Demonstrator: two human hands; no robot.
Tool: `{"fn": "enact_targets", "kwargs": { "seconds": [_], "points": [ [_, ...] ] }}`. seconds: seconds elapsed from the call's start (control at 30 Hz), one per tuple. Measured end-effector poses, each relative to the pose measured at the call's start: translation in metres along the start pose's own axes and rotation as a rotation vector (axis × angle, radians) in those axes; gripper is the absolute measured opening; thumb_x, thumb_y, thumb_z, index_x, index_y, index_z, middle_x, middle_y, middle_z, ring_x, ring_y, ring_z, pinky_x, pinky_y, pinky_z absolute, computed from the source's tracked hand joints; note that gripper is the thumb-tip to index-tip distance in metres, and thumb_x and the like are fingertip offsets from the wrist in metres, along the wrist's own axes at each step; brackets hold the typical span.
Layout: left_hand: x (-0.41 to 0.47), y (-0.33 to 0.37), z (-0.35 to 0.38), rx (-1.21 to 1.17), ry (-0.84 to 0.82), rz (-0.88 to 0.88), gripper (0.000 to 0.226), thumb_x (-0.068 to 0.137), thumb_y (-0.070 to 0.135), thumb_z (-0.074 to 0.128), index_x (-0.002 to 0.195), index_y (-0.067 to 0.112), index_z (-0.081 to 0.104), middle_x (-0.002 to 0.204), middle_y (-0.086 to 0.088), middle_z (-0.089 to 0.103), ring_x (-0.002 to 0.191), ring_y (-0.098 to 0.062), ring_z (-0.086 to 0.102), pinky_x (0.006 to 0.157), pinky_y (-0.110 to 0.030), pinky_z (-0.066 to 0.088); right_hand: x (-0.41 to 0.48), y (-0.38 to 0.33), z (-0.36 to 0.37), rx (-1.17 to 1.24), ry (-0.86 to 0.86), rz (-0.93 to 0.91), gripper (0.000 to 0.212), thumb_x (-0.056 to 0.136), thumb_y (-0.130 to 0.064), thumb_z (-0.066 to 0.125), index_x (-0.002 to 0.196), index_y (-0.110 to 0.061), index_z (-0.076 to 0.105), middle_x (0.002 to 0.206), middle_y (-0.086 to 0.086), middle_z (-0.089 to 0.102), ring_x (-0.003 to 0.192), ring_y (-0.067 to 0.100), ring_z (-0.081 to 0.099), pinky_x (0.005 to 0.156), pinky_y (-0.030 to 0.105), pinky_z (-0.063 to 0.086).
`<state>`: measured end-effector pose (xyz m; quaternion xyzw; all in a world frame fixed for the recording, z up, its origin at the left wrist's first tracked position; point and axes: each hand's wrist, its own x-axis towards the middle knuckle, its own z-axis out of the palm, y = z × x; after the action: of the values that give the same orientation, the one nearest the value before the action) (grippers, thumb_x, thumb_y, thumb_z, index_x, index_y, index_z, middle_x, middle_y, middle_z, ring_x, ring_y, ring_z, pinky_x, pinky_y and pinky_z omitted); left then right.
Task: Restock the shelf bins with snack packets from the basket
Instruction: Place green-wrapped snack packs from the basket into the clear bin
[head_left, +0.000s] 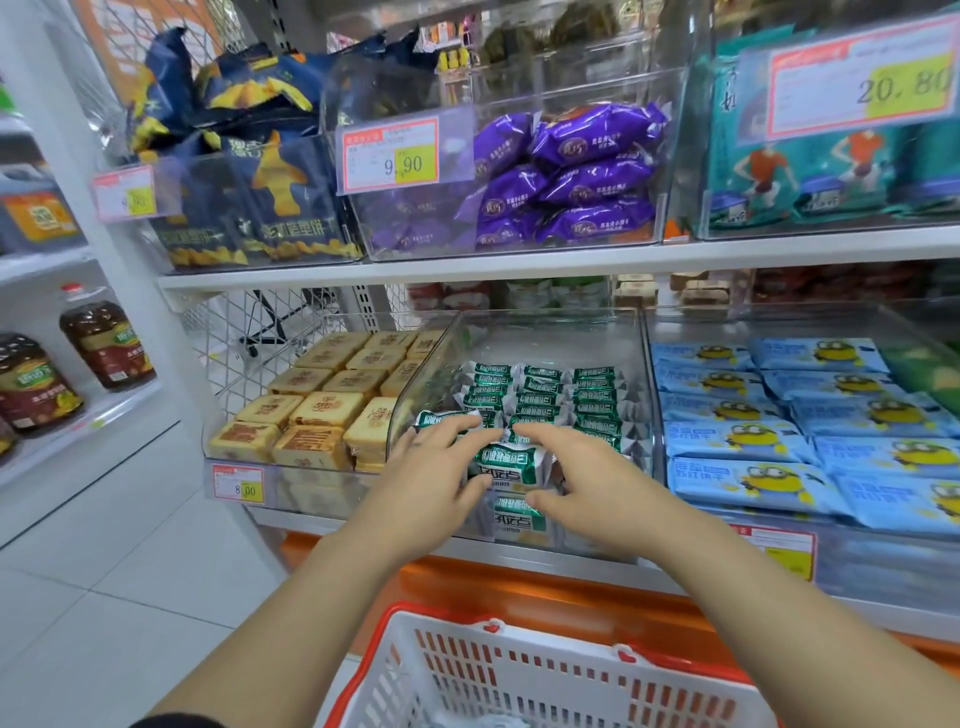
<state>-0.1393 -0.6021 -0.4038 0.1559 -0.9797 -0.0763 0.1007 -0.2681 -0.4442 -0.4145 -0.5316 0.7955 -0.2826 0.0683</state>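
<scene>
We reach both arms forward over the basket (519, 670) to the clear bin (545, 335) on the lower shelf (519, 553).
Our forearms extend side by side, palms down. The left hand (431, 462) spreads its fingers across the left end of a green packet (511, 464), thumb beneath it. The right hand (576, 467) curls its fingers over the right end, thumb below. Both hands grasp this packet at the bin's front edge, above rows of stocked green packets (545, 395). Tan cake packs (317, 410) lie to the left and blue packs (753, 441) to the right.
</scene>
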Motion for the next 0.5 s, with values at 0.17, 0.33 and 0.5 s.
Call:
{"fn": "enact_targets", "kwargs": {
  "seconds": [0.17, 0.33, 0.5],
  "points": [
    [-0.001, 0.001, 0.001, 0.007, 0.004, 0.013, 0.052, 0.101, 0.042, 0.047, 0.15, 0.044, 0.03, 0.155, 0.02, 0.029, 0.143, -0.007, 0.024, 0.122, -0.048, 0.016, -0.002, 0.002, -0.001, -0.007, 0.002, 0.011, 0.068, 0.092, -0.035, 0.065, 0.151, -0.034, 0.03, 0.148, -0.008, 0.044, 0.126, 0.01, 0.047, 0.106, 0.029, 0.04],
    [-0.002, 0.002, 0.0, 0.005, 0.052, 0.046, 0.041, 0.1, 0.038, 0.051, 0.14, 0.042, 0.044, 0.135, 0.022, 0.047, 0.132, -0.004, 0.036, 0.121, -0.046, 0.019, -0.004, -0.001, 0.001, -0.019, 0.066, -0.017, 0.038, 0.096, -0.027, 0.062, 0.133, -0.031, 0.054, 0.131, -0.013, 0.056, 0.114, 0.005, 0.052, 0.103, 0.026, 0.042],
    [-0.007, -0.002, 0.002, 0.048, 0.086, 0.062, 0.038, 0.1, 0.039, 0.051, 0.138, 0.043, 0.047, 0.13, 0.023, 0.05, 0.131, -0.003, 0.038, 0.124, -0.043, 0.005, -0.012, -0.006, 0.009, -0.028, 0.137, -0.026, 0.027, 0.097, -0.026, 0.059, 0.124, -0.03, 0.059, 0.117, -0.014, 0.058, 0.097, 0.005, 0.054, 0.095, 0.031, 0.048]
  ]
}}
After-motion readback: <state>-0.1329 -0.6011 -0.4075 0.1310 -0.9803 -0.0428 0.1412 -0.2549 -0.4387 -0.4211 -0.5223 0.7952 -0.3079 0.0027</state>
